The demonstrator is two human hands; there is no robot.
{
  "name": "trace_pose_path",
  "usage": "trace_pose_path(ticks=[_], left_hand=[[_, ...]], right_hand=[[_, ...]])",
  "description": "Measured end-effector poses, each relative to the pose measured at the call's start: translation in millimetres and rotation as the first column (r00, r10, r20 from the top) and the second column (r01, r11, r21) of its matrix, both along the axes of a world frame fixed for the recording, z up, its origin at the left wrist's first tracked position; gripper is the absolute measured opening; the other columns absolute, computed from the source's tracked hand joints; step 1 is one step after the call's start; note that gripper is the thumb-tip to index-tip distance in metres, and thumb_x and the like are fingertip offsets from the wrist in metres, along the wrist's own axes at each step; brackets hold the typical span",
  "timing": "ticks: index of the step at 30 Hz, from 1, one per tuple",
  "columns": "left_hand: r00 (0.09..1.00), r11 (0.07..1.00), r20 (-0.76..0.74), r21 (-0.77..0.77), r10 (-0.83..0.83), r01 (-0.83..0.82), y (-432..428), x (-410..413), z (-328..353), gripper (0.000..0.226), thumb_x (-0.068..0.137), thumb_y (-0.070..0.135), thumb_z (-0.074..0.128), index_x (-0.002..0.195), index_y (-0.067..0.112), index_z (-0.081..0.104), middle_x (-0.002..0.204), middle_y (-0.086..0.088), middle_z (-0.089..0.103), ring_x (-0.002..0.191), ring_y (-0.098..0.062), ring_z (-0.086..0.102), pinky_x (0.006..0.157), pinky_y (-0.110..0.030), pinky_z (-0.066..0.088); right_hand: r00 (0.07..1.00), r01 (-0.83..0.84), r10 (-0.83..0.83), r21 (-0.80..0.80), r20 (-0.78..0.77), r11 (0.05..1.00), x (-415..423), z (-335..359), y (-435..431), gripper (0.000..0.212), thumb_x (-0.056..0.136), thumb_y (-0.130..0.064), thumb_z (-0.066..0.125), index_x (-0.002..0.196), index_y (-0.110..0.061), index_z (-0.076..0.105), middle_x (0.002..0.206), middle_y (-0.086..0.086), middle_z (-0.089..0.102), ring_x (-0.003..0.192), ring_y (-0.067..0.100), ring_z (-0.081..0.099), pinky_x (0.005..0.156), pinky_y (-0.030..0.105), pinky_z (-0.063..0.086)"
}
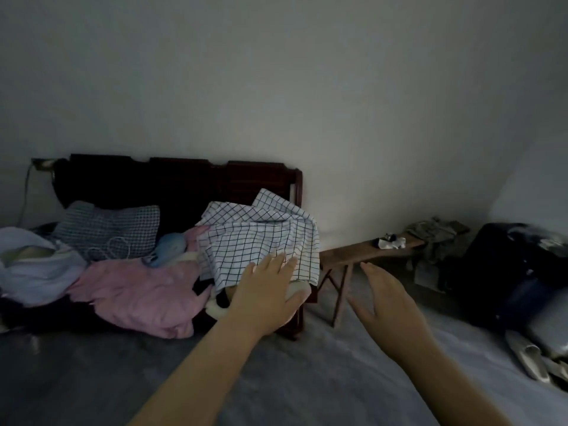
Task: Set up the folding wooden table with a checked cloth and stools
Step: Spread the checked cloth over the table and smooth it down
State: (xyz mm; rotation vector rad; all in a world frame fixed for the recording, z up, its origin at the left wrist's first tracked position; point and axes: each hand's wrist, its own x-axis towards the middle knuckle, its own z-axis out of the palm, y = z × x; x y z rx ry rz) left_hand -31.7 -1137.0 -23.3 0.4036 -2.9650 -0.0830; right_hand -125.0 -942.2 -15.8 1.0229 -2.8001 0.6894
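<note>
Far left: cable (26, 192) runs down the wall from a socket plate (43, 164), beside the dark wooden bed frame (184, 176).
Bed pile: pale lilac bedding (37, 272) at the left edge, checked pillow (110, 232) behind it, pink garment (138, 290) in front, small blue item (170, 247) between pillow and cloth.
Checked cloth: white with dark grid (261, 241), crumpled, lies on the right end of the bed pile, lower edge hangs over the bed's corner.
Left hand: (267, 296) palm down, fingers spread and extended, fingertips touching the cloth's lower edge; not gripping it.
Right hand: (384, 296) in the air just right of the bed corner, fingers loosely spread, holding nothing, clear of the cloth.
Low wooden bench: (362, 256) against the wall right of the bed, thin legs, small white and dark items (390, 241) on top.
Right side: heap of clothes (436, 238) on the bench's far end, dark suitcase (516, 272) beside it, pale shoes (528, 358) on the floor by the right edge.
Open floor: grey floor (307, 379) is bare in the foreground between bed and suitcase.
</note>
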Motion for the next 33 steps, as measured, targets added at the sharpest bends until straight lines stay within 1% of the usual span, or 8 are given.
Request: trace_pose_path(ticks=[5, 11, 13, 17, 22, 28, 31, 33], left_hand=[[0.997, 0.998, 0.037, 0.018, 0.061, -0.062, -36, -43, -41, 0.088, 0.072, 0.066, -0.004, 0.15, 0.026, 0.01, 0.158, 0.002, 0.014, 0.143, -0.019, 0.012, 0.114, -0.039, 0.012], [0.989, 0.996, 0.139, 0.074, 0.042, -0.053, -75, -152, -98, 0.068, 0.095, 0.054, 0.03, 0.15, 0.023, 0.008, 0.158, 0.0, 0.01, 0.144, -0.02, 0.008, 0.114, -0.041, 0.008], [0.985, 0.994, 0.17, 0.093, 0.039, -0.056, -88, -197, -120, 0.068, 0.095, 0.053, 0.031, 0.15, 0.022, 0.008, 0.158, -0.001, 0.009, 0.144, -0.02, 0.006, 0.114, -0.04, 0.006], [0.964, 0.987, 0.266, 0.145, 0.024, -0.065, -114, -282, -167, 0.067, 0.096, 0.051, 0.03, 0.151, 0.021, 0.004, 0.159, -0.002, 0.004, 0.145, -0.022, 0.002, 0.116, -0.042, 0.004], [0.947, 0.973, 0.32, 0.215, 0.013, -0.086, -136, -358, -231, 0.067, 0.097, 0.046, 0.032, 0.15, 0.019, 0.002, 0.159, -0.004, 0.004, 0.145, -0.023, -0.001, 0.116, -0.043, 0.002], [0.937, 0.935, 0.35, 0.331, 0.0, -0.124, -163, -418, -319, 0.069, 0.097, 0.048, 0.033, 0.15, 0.018, 0.0, 0.159, -0.004, -0.001, 0.145, -0.022, -0.005, 0.116, -0.041, -0.002], [0.935, 0.915, 0.355, 0.383, -0.016, -0.13, -176, -438, -360, 0.079, 0.094, 0.05, 0.039, 0.149, 0.018, -0.008, 0.158, -0.005, -0.006, 0.145, -0.024, -0.005, 0.114, -0.04, -0.002], [0.938, 0.904, 0.347, 0.407, -0.018, -0.133, -182, -449, -380, 0.091, 0.089, 0.052, 0.048, 0.148, 0.017, -0.011, 0.158, -0.008, -0.002, 0.145, -0.026, 0.001, 0.115, -0.042, 0.005]], right_hand=[[0.996, -0.071, 0.068, 0.054, 0.055, 0.996, -63, -40, -51, 0.063, 0.092, -0.04, 0.05, 0.145, -0.017, 0.025, 0.15, 0.001, 0.03, 0.138, 0.015, 0.026, 0.11, 0.026, 0.021], [0.988, -0.105, 0.09, 0.116, 0.123, 0.988, -183, -95, -105, 0.06, 0.091, -0.039, 0.051, 0.143, -0.019, 0.029, 0.147, 0.002, 0.036, 0.134, 0.018, 0.032, 0.107, 0.034, 0.03], [0.985, -0.102, 0.08, 0.146, 0.155, 0.984, -233, -117, -123, 0.06, 0.091, -0.039, 0.051, 0.143, -0.021, 0.028, 0.148, 0.002, 0.035, 0.135, 0.019, 0.031, 0.106, 0.038, 0.032], [0.957, -0.129, 0.075, 0.18, 0.281, 0.975, -326, -164, -159, 0.054, 0.091, -0.034, 0.052, 0.139, -0.015, 0.035, 0.143, 0.004, 0.039, 0.126, 0.021, 0.04, 0.095, 0.033, 0.037], [0.887, -0.127, 0.022, 0.197, 0.46, 0.972, -406, -233, -200, 0.052, 0.093, -0.03, 0.052, 0.139, -0.011, 0.037, 0.14, 0.01, 0.043, 0.127, 0.024, 0.04, 0.1, 0.035, 0.035], [0.818, -0.1, -0.019, 0.175, 0.575, 0.979, -460, -313, -255, 0.052, 0.091, -0.021, 0.054, 0.14, -0.023, 0.036, 0.134, 0.006, 0.048, 0.124, 0.026, 0.046, 0.099, 0.041, 0.041], [0.802, -0.06, -0.041, 0.149, 0.595, 0.987, -476, -350, -277, 0.06, 0.091, -0.014, 0.051, 0.144, -0.031, 0.028, 0.134, 0.003, 0.049, 0.113, 0.019, 0.052, 0.091, 0.034, 0.046], [0.799, -0.038, -0.052, 0.136, 0.598, 0.99, -483, -367, -288, 0.066, 0.092, -0.009, 0.048, 0.147, -0.032, 0.02, 0.134, 0.002, 0.05, 0.103, 0.011, 0.053, 0.082, 0.025, 0.043]])
